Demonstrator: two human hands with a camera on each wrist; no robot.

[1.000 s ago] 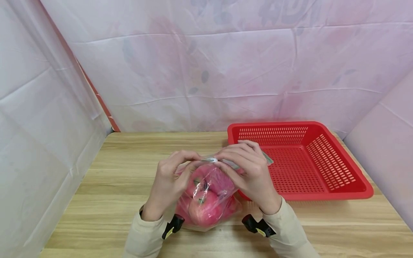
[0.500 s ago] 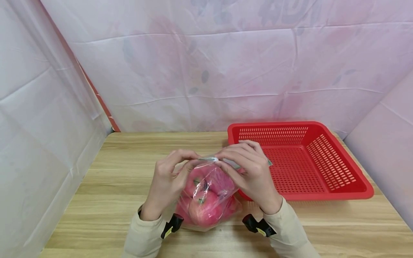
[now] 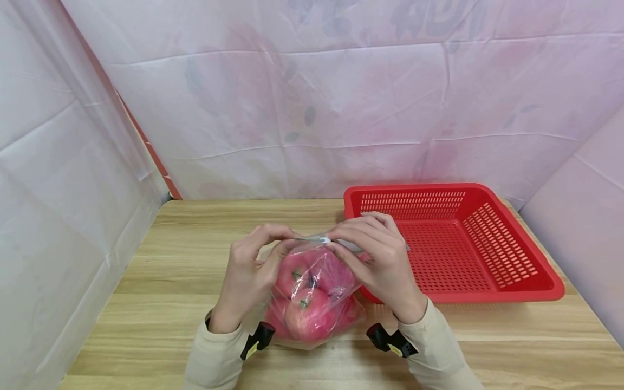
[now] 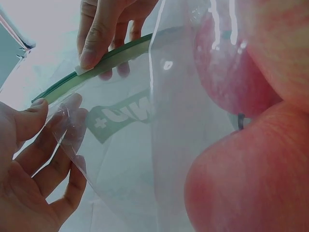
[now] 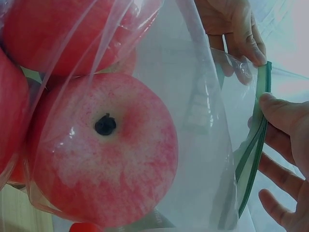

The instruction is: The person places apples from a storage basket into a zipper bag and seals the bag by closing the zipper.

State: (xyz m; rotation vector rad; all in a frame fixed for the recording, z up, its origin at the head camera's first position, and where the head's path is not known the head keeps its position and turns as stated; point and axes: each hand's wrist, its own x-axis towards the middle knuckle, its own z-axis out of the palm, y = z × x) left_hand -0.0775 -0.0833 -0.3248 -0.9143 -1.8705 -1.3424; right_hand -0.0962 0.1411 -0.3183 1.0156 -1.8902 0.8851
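Observation:
A clear zip bag (image 3: pixel 336 290) with a green zip strip (image 4: pixel 58 89) stands on the table, bulging with several red apples (image 3: pixel 309 314). My left hand (image 3: pixel 251 271) pinches the left end of the strip between thumb and fingers. On the same strip, my right hand (image 3: pixel 377 260) pinches the small white slider (image 3: pixel 325 240) with thumb and forefinger. A stretch of strip shows between the two hands. In the right wrist view, one apple (image 5: pixel 106 150) faces the camera, and the strip parts into two lines below my right thumb (image 5: pixel 277 108).
A red plastic basket (image 3: pixel 526 295) with slotted walls stands at the right, its near left corner behind my right hand and the bag. White printed cloth (image 3: pixel 292 108) hangs behind and at both sides of the wooden table (image 3: pixel 185 260).
My left hand has slid a little to the left along the bag's top, and more of the strip shows between the hands. My right hand and the apples have hardly moved.

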